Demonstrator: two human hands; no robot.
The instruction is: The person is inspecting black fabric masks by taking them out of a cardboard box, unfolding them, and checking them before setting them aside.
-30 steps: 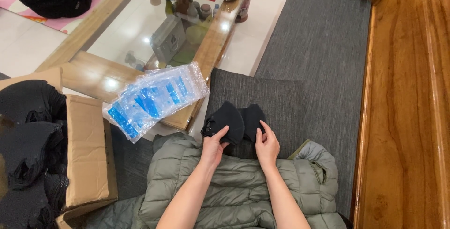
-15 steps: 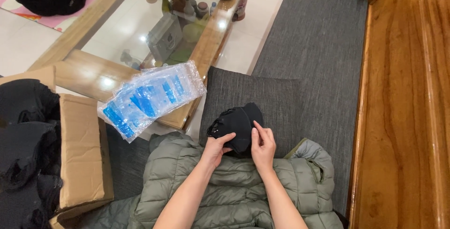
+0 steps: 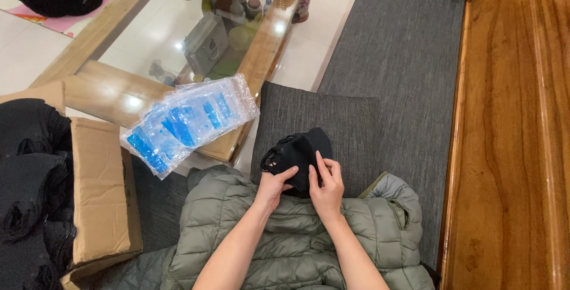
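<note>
A small black fabric piece, folded into a compact bundle, rests at the front edge of a green puffer jacket spread over my lap. My left hand grips the bundle's near left side with its thumb on top. My right hand presses its fingers onto the bundle's right side. Both hands hold the fabric together, above a grey cushion.
A stack of clear plastic bags with blue print lies on the corner of a wood-framed glass table. An open cardboard box with more black fabric stands at left. A wooden bench surface runs along the right.
The black piece has been folded from a flat spread shape into a tighter bundle, and both hands have closed in on it.
</note>
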